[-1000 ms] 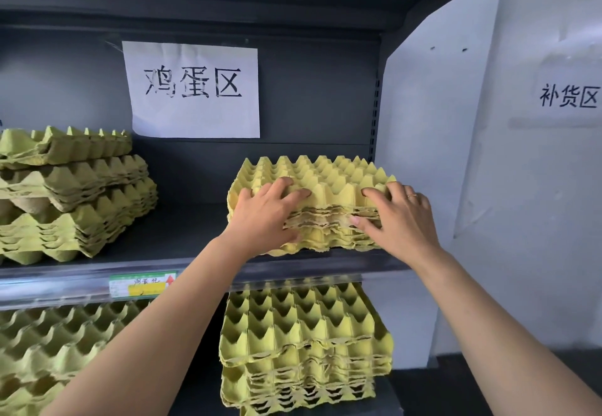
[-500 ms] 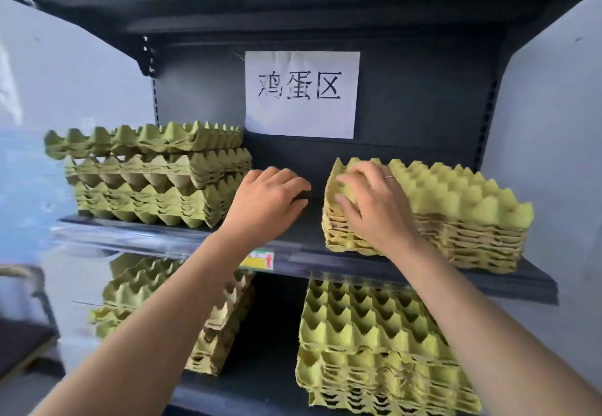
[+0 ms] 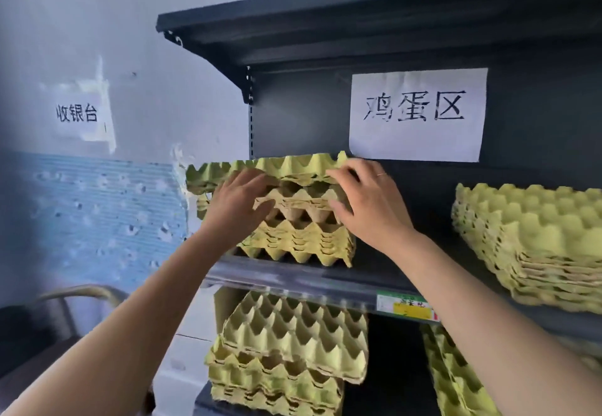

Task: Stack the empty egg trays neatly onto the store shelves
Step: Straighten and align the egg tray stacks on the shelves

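Observation:
A loosely piled stack of yellow-green egg trays [image 3: 299, 243] stands at the left end of the dark shelf [image 3: 325, 285]. Its upper trays sit askew and jut out to the left. My left hand [image 3: 237, 210] holds the front edge of those upper trays, fingers on top and thumb beneath. My right hand [image 3: 368, 210], with a ring on it, grips the same trays further right. A tidier stack of egg trays [image 3: 534, 236] rests on the same shelf at the right, apart from both hands.
Below the shelf are two more tray stacks, the left lower stack [image 3: 293, 344] and the right lower stack [image 3: 456, 383]. A paper sign [image 3: 417, 115] hangs on the shelf's back panel. The wall to the left carries a smaller label [image 3: 78, 112]. A curved metal rail [image 3: 75, 295] is at lower left.
The view has swung left. Both hands left the right stack and moved onto the upper trays of the left stack.

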`<state>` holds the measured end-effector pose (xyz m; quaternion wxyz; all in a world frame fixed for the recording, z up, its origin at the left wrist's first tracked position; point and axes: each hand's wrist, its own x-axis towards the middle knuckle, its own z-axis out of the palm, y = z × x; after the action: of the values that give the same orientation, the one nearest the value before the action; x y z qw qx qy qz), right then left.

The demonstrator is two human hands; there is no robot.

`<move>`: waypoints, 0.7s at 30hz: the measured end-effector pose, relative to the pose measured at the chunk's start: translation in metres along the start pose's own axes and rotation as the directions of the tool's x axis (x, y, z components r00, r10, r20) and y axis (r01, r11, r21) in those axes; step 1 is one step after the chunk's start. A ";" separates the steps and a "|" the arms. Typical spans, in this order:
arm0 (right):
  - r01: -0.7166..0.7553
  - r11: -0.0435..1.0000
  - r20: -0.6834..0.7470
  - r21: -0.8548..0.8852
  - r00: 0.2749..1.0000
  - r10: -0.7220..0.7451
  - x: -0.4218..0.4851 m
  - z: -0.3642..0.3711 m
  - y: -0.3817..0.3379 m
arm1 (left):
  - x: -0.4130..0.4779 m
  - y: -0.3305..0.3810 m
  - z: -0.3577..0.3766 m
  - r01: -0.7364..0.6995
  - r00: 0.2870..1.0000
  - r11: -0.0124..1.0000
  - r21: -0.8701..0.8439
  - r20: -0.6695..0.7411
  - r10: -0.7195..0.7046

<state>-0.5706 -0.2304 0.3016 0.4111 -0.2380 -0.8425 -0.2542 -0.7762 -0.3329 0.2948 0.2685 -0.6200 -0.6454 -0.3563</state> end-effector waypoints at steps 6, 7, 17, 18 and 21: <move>0.037 0.989 0.206 -0.143 0.978 -0.007 0.063 0.006 -0.007 | 0.022 -0.041 -0.003 -0.042 0.997 0.979 0.197 0.068 0.029; 0.031 0.992 0.283 -0.126 0.959 0.006 0.071 0.008 -0.005 | 0.024 -0.047 -0.003 -0.035 0.996 0.978 0.205 0.086 0.018; -0.063 0.996 0.307 0.067 0.951 0.039 0.078 0.015 -0.001 | 0.055 -0.021 0.004 -0.112 0.986 0.939 0.324 0.151 0.066; -0.059 0.995 0.287 0.078 0.957 0.035 0.077 0.015 0.000 | 0.062 -0.015 0.006 -0.127 0.982 0.939 0.318 0.175 0.074; -0.066 0.988 0.195 0.143 0.980 0.038 0.070 0.013 0.011 | 0.078 -0.003 0.014 -0.151 0.955 0.955 0.253 0.289 0.075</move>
<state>-0.6098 -0.2004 0.3545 0.3510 -0.2522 -0.8882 -0.1557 -0.7847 -0.2740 0.3474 0.2789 -0.6569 -0.6824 -0.1581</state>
